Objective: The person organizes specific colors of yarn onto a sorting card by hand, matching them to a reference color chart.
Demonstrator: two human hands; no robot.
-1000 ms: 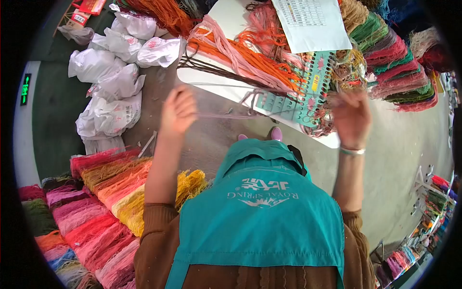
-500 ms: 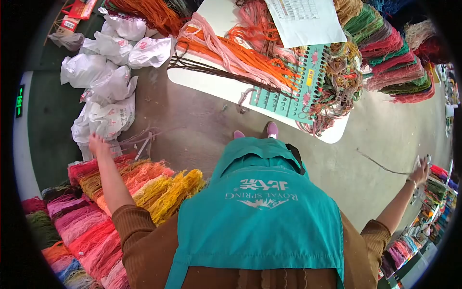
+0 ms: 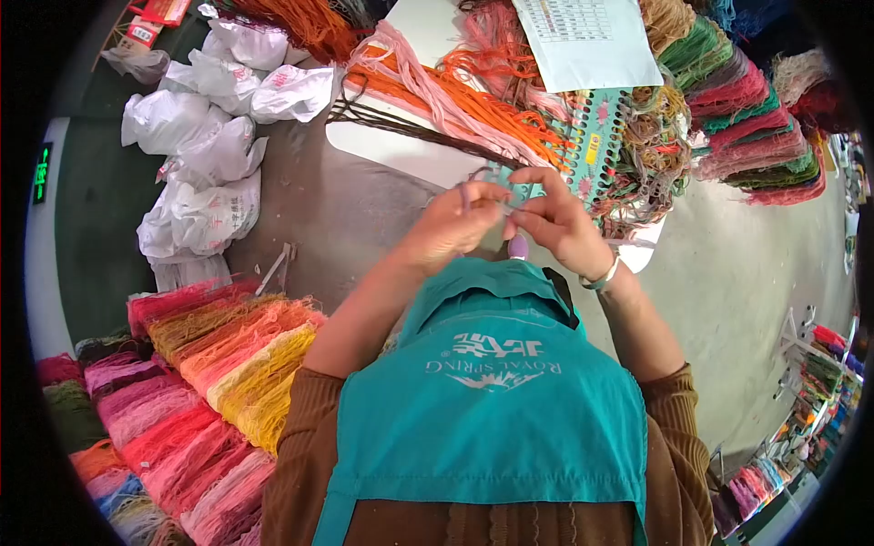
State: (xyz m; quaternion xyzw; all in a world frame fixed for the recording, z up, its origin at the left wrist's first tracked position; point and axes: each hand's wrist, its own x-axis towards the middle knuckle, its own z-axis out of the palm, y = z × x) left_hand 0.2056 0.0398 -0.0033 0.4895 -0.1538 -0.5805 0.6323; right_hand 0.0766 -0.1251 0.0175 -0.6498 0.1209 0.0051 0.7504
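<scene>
In front of the teal apron point(image 3: 492, 391), both my hands are close together at chest height. My left hand point(image 3: 455, 226) has its fingers closed on a thin mauve-grey skein of thread point(image 3: 466, 195), part of which loops over the fingers. Facing it, my right hand point(image 3: 563, 232) pinches the same thread between thumb and index finger. A tail of it seems to trail right past the wrist. Just beyond the hands lies a green punched thread card point(image 3: 594, 136) with tangled threads on the white table point(image 3: 350, 141).
Orange skeins point(image 3: 401, 77), pink skeins and a printed sheet point(image 3: 592, 45) lie on the table. White plastic bags point(image 3: 214, 209) are piled at left. Racks of coloured skeins point(image 3: 196, 400) stand at lower left, others point(image 3: 737, 100) at upper right.
Both hands have come inward from wide-apart positions at left and right and now meet in front of the apron. The thread that stretched out from them is gathered between the fingers.
</scene>
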